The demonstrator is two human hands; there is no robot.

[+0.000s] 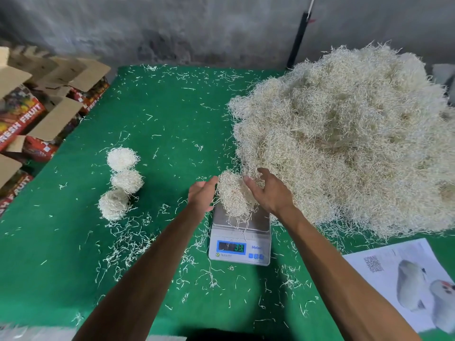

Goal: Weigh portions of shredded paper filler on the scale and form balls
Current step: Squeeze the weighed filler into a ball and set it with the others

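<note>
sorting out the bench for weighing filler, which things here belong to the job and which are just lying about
Job:
scale
portion on the scale, between left hand and right hand
big filler pile
three finished balls

Lying about:
fruit cartons
printed sheet
black pole

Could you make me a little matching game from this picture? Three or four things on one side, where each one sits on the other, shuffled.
Things:
1. big pile
2. finished balls
3. scale
4. printed sheet

Places:
A. near right corner of the table
B. in a row on the left of the table
C. far right of the table
D. centre, under the portion between the left hand and right hand

Pairs: 1-C, 2-B, 3-D, 4-A
</note>
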